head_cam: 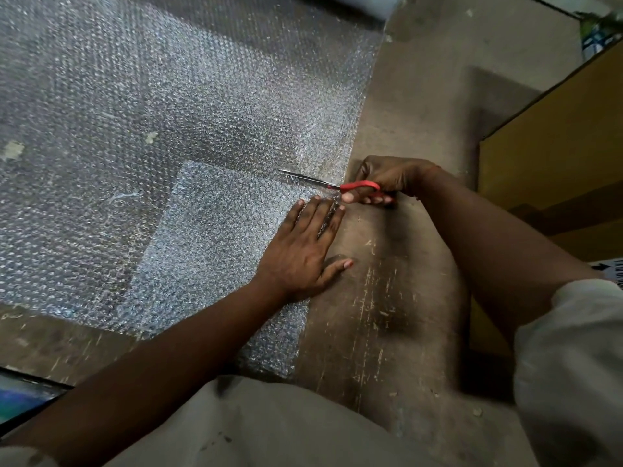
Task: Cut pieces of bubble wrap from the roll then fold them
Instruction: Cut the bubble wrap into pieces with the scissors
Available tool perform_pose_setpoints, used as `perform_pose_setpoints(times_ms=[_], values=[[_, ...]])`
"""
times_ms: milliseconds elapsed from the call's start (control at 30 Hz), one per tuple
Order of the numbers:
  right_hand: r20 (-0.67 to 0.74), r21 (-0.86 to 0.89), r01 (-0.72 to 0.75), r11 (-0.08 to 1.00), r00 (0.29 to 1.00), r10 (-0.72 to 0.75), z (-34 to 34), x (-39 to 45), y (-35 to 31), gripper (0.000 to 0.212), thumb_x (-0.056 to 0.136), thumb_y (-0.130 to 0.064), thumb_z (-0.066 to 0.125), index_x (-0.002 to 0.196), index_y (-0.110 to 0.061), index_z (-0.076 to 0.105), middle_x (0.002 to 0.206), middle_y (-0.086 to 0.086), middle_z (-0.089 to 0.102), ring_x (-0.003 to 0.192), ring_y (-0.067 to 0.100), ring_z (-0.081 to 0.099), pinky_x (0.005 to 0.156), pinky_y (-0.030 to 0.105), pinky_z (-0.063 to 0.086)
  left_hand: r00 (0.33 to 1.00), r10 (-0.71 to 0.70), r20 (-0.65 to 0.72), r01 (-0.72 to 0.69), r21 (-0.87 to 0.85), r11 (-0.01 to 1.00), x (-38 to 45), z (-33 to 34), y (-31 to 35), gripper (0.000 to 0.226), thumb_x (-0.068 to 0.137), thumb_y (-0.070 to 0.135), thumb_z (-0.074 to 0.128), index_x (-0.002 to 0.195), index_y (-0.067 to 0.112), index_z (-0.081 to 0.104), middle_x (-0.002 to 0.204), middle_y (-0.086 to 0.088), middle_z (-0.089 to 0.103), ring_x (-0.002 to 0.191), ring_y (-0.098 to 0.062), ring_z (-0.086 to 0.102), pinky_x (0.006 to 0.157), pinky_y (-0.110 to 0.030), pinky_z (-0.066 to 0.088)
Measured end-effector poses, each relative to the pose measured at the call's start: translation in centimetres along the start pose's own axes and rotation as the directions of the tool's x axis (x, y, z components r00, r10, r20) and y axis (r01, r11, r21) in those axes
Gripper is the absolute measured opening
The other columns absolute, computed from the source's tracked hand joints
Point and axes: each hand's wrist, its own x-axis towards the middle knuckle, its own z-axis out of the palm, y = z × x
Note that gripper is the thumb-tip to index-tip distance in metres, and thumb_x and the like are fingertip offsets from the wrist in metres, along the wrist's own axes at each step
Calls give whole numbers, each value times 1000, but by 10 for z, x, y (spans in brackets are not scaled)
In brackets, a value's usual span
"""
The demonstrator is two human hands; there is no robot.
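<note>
On floor, L hand (300, 251) flat on bubble wrap (175, 136); R hand (387, 178) grips scissors (337, 185) at edge.

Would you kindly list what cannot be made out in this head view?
- Roll: cut off by the top edge.
- Right hand fingers: curled around the red scissors handles.
- Bubble wrap beneath the left hand: covered by the palm.
- Carton: cut off by the right edge.

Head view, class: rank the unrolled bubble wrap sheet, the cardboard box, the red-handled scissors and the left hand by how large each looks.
1. Bubble wrap sheet, by far.
2. Cardboard box, though the frame cuts it off.
3. Left hand.
4. Scissors, partly hidden in the right hand.
</note>
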Motion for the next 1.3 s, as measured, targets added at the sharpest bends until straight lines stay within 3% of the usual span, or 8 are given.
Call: perform_pose_setpoints(times_ms=[67,133,233,333,733,900,1067,1300], values=[[0,-10,2,1000,1000,-2,-1,-2,0,58,71,-50,91,97,1,81,54,1,55,39,10,44,39,20,34,1000,3,-2,-3,2,1000,-1,-1,0,93,107,75,16,171,8,10,176,-21,18,165,-37,8,132,-56,10],[-1,-14,-5,1000,1000,5,-1,-1,2,67,70,-48,91,107,7,78,53,0,55,39,9,43,38,20,33,1000,6,-3,-6,4,1000,-1,-1,0,93,107,75,15,171,8,11,176,-21,18,165,-37,9,132,-56,10],[9,4,-17,1000,1000,17,1,2,2,75,63,-59,96,89,8,75,55,9,52,39,17,42,41,21,33,1000,3,-8,-3,-1,1000,-1,-1,0,92,107,75,17,171,9,12,176,-21,19,165,-37,10,132,-55,10],[6,18,-5,1000,1000,5,1,3,-3,64,61,-65,95,66,-8,66,56,13,51,40,20,41,44,22,34,1000,2,-9,-2,-1,1000,-1,-1,1,91,107,74,19,171,9,13,176,-21,19,165,-36,9,132,-55,9],[21,2,5,1000,1000,-5,3,9,-14,43,73,-44,90,57,-13,65,51,4,54,37,12,43,38,19,35,1000,3,-9,-3,9,1000,1,2,0,93,106,76,16,172,10,9,177,-20,13,166,-35,6,132,-55,8],[3,-7,0,1000,1000,0,3,11,-19,49,66,-59,88,59,-16,66,53,7,53,38,15,43,41,20,36,1000,3,-10,-2,11,1000,1,2,0,94,106,76,16,171,9,11,176,-20,17,166,-35,7,132,-55,8],[-3,-38,16,999,1000,-17,5,16,-29,51,68,-57,87,62,-11,66,55,7,56,39,14,46,40,20,39,1000,6,-28,-6,8,1000,0,1,1,93,107,75,19,171,8,13,176,-20,18,165,-35,8,132,-55,9],[20,-56,20,998,1000,-19,5,24,-27,67,50,-73,96,61,-14,68,60,13,55,45,20,43,43,22,36,999,4,-47,-5,-4,1000,-1,-1,0,92,107,74,20,171,8,16,176,-21,19,165,-35,9,132,-55,9]])
